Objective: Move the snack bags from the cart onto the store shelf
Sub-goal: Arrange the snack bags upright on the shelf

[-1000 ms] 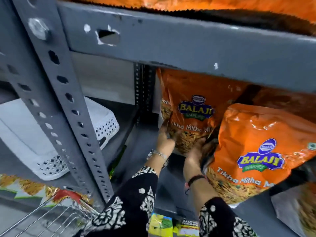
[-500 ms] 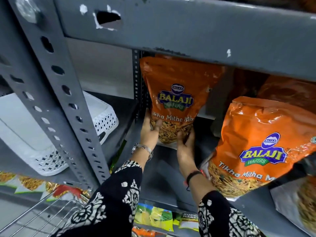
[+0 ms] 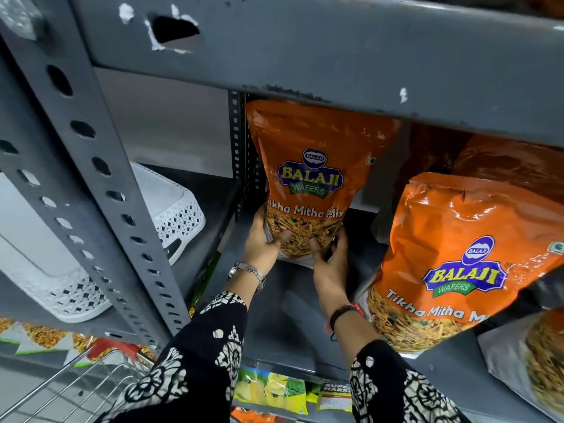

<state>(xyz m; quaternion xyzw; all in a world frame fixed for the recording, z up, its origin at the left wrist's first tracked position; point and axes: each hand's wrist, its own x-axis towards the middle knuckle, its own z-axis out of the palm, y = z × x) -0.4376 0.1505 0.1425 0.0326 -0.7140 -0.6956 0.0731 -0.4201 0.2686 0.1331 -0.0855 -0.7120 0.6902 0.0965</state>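
Dim, even overhead light. Glare streaks on the right orange bag (image 3: 467, 245); shelf recess in shadow. Wide-angle bending at edges; upright bolt (image 3: 21, 13) blurred.

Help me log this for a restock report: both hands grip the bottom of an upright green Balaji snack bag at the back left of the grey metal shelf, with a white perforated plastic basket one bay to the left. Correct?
Not quite. The head view shows the upright Balaji snack bag is orange, not green. The rest stands: the left hand and right hand grip its bottom at the back left of the grey metal shelf, with the white perforated plastic basket one bay left.
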